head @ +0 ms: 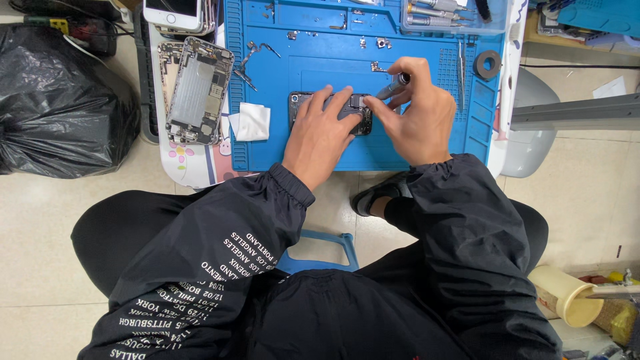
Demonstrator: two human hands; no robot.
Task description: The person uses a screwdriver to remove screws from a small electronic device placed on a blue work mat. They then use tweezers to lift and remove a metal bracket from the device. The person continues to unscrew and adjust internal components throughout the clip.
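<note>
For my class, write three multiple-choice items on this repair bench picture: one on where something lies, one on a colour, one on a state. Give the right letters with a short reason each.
1. Where does the white cloth lie?
A. on the floor
B. at the left edge of the work mat, left of the left hand
C. inside the tool tray

2. What colour is the work mat?
A. blue
B. red
C. grey

3. What is the right hand doing?
A. resting open on the knee
B. gripping a screwdriver tipped down onto the opened phone
C. holding a cup

Key: 1 B, the cloth sits on the mat's left edge beside the hand; 2 A, the mat is plainly blue; 3 B, the fingers close round the tool while the left hand presses on the phone.
</note>
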